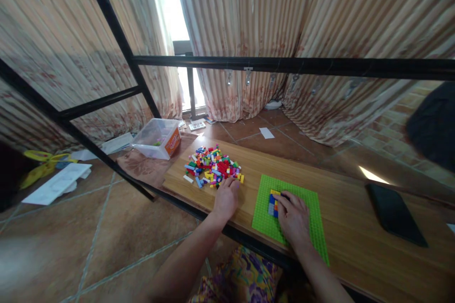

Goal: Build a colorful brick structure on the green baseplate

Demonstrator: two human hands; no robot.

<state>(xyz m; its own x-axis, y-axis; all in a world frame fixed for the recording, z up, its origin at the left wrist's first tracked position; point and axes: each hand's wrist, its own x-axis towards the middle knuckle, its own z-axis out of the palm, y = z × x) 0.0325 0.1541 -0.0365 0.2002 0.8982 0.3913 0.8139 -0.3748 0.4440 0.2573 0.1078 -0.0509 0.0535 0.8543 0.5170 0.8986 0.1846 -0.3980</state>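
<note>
One purple-and-yellow patterned cloth (245,272) is showing nearest, below the brown wooden tabletop (348,227). The right hand (294,218) is resting over a square, studded, bright green plastic baseplate (262,220), its bent fingers apparently touching a small patch of blue, yellow and grey plastic bricks (272,206); whether they are pinching one, I cannot tell. The left hand (227,196) is lying with curled fingers at the near edge of a loose, multicoloured pile of small plastic bricks (213,163); its fingertips are hiding any grip. These bricks are probably weighing almost nothing, stiff and smooth-sided, calling for a fingertip hold on two opposite sides; the thin baseplate is likely wanting a steadying press near its edge. Beyond the pile, a clear plastic box with an orange label (151,144) is standing before striped, floral fabric curtains (241,19).
</note>
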